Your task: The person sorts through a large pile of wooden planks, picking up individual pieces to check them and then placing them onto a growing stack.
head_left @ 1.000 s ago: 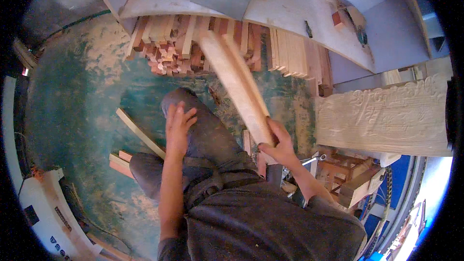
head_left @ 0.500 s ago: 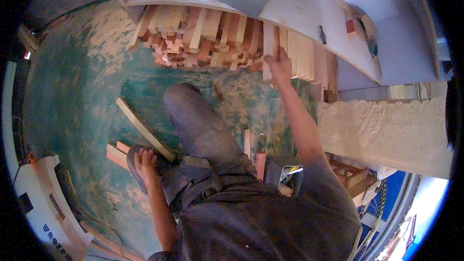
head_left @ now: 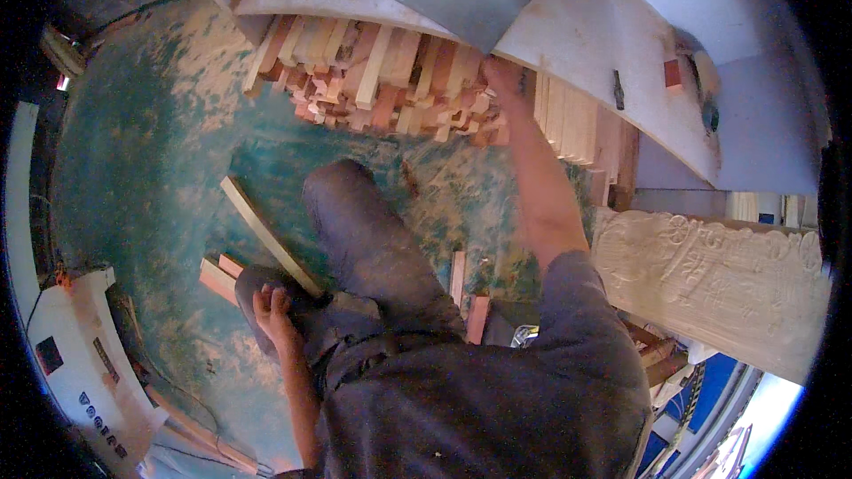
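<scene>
My right hand (head_left: 507, 80) reaches forward to a heap of short wooden slats (head_left: 382, 80) stacked under a white board (head_left: 603, 53). It touches the slat ends at the heap's right side, and its fingertips are hidden against the wood. My left hand (head_left: 271, 310) rests on my left knee with its fingers loosely spread and nothing in it. A long pale wooden strip (head_left: 266, 235) lies on the floor just above that hand. Two short blocks (head_left: 217, 275) lie beside it.
The green floor (head_left: 151, 142) is dusted with sawdust. A carved pale panel (head_left: 710, 275) stands at the right. Upright light slats (head_left: 568, 120) sit right of the heap. Small wood pieces (head_left: 470, 302) lie by my right leg. A white case (head_left: 80, 364) sits at lower left.
My right hand held a long plank a second ago; the plank is no longer in it and the hand now reaches to the heap. My left hand dropped from my thigh to my knee.
</scene>
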A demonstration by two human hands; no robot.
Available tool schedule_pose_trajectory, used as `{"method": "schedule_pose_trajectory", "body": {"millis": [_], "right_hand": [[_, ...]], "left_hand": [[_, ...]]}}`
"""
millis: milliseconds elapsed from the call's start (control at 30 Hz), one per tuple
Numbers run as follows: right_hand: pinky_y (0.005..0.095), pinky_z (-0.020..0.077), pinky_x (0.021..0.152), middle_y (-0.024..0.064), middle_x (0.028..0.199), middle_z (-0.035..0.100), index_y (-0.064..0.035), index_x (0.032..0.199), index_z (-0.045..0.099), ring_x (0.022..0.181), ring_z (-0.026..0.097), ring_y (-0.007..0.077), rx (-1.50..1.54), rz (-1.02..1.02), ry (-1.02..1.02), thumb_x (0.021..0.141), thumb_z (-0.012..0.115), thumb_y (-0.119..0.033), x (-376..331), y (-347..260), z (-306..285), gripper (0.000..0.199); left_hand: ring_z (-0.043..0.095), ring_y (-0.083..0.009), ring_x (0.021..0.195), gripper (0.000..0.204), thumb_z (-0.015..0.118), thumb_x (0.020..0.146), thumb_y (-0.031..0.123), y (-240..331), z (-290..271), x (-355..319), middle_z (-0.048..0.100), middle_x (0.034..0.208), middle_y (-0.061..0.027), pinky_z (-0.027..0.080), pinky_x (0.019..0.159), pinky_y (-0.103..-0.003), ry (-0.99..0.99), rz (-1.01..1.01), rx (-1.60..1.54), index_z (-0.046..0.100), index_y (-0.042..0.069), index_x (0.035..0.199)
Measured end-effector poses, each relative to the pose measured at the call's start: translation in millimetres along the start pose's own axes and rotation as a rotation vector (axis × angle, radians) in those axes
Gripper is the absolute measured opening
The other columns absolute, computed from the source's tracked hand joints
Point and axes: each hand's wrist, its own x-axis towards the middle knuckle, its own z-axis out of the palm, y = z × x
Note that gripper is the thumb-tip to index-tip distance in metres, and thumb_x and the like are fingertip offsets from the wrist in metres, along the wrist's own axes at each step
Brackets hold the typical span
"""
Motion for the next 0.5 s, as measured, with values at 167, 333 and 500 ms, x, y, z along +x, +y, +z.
{"method": "schedule_pose_trajectory", "body": {"millis": [167, 333, 500], "right_hand": [[0.0348, 0.0444, 0.093, 0.0149, 0.119, 0.062, 0.002, 0.12, 0.059, 0.108, 0.058, 0.0259, 0.476, 0.306, 0.065, 0.09, 0.058, -0.031, -65, 8, -42, 0.045], [0.0272, 0.0489, 0.071, 0.0082, 0.1, 0.064, 0.0028, 0.121, 0.059, 0.083, 0.058, 0.011, 0.597, 0.473, -0.007, 0.089, 0.064, -0.018, -231, -13, -88, 0.038], [0.029, 0.0478, 0.061, 0.0075, 0.088, 0.066, 0.0017, 0.117, 0.061, 0.069, 0.058, 0.0145, 0.757, 0.843, -0.31, 0.089, 0.064, -0.017, -358, -45, -114, 0.034]], "left_hand": [[0.06, -0.0243, 0.091, 0.032, 0.064, 0.085, 0.01, -26, 1, 51, 0.061, 0.105, -0.0136, 0.049, 0.077, -0.034, -0.176, 0.165, 0.294, 0.053, -0.005, 0.111], [0.057, -0.0393, 0.102, 0.064, 0.074, 0.072, 0.025, -65, 17, 118, 0.055, 0.112, -0.0248, 0.047, 0.09, -0.043, -0.124, 0.091, 0.86, 0.046, -0.002, 0.123], [0.045, -0.0453, 0.117, 0.082, 0.08, 0.069, 0.037, -128, 31, 153, 0.041, 0.131, -0.0269, 0.044, 0.096, -0.048, -0.109, 0.009, 1.151, 0.041, -0.006, 0.126]]}}
